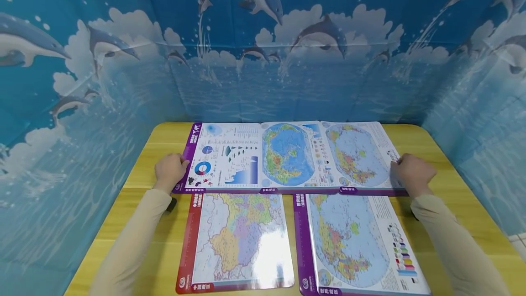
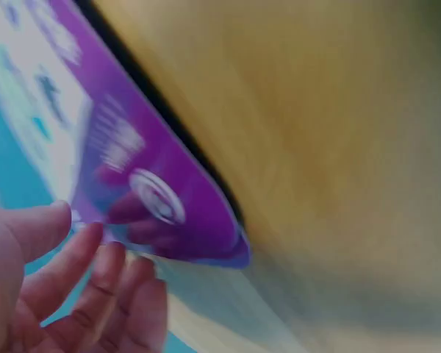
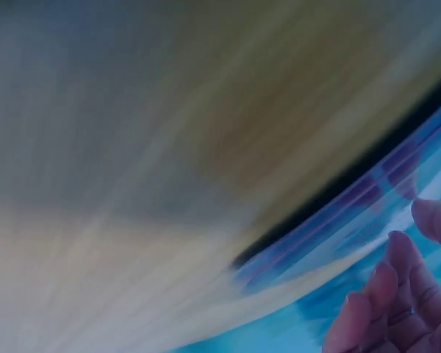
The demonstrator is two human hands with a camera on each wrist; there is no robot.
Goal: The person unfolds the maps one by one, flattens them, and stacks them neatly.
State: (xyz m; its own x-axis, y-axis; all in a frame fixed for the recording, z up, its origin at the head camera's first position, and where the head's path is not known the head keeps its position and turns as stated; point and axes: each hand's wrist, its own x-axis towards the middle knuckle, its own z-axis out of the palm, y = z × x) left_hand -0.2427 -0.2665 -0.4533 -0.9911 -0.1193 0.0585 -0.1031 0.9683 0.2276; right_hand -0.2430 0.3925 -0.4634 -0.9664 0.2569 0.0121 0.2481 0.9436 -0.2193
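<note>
Three glossy world map sheets lie in an overlapping row across the table. At its left end is a purple-edged sheet of charts (image 1: 226,159), in the middle a relief map (image 1: 287,156), at the right end a political map (image 1: 361,154). My left hand (image 1: 170,170) pinches the left sheet's outer border between thumb and fingertips. That sheet's purple corner (image 2: 180,206) fills part of the left wrist view, mirroring the fingers. On the opposite side, my right hand (image 1: 412,172) pinches the right sheet's outer edge; the right wrist view shows thumb and fingertips (image 3: 400,254) at that edge.
Nearer me lie a red-edged China map (image 1: 238,236) with strong glare and another purple-edged world map (image 1: 349,241). Both tuck against the row's near edge. Beneath is a yellow wood-grain table (image 1: 139,182). A blue dolphin-print curtain (image 1: 246,86) encloses the back and sides.
</note>
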